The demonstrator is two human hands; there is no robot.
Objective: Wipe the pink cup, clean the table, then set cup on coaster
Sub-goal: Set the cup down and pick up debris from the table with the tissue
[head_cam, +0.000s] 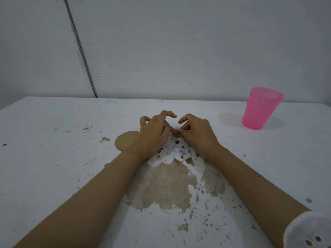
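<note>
Cleaning stage: judged to be the table part of the task, with loose debris being picked off mid-surface; whether the cup was wiped cannot be told.
Right hand (195,135): thumb and fingertips pinch a small pale scrap (179,130), with the other fingers curled above it.
Left hand (154,135): fingers curled, tips reaching to the same scrap; the contact is hidden, so I cannot tell whether it grips or only touches.
Pink translucent plastic cup (260,109): upright and tapered, wider at the rim; it stands at the far right of the table, well apart from both hands and the coaster.
Round brown cardboard coaster (125,140): flat, thin and matte; it lies just left of the left hand, which covers its right part.
White table (44,158): smooth coated top, speckled with small chips.
Rough brown patch (166,185): the coating is peeled away between the forearms, leaving a grainy surface like pressed board, with ragged white edges.
Pale flakes (87,126): loose slivers left of the coaster, with more near the far edge.
Next move, as judged: lift the scrap clear and gather the remaining flakes. The peeling edge looks brittle, so a light pull is wanted or more coating may tear. Afterwards the cup must cross to the coaster, which needs baring first.
</note>
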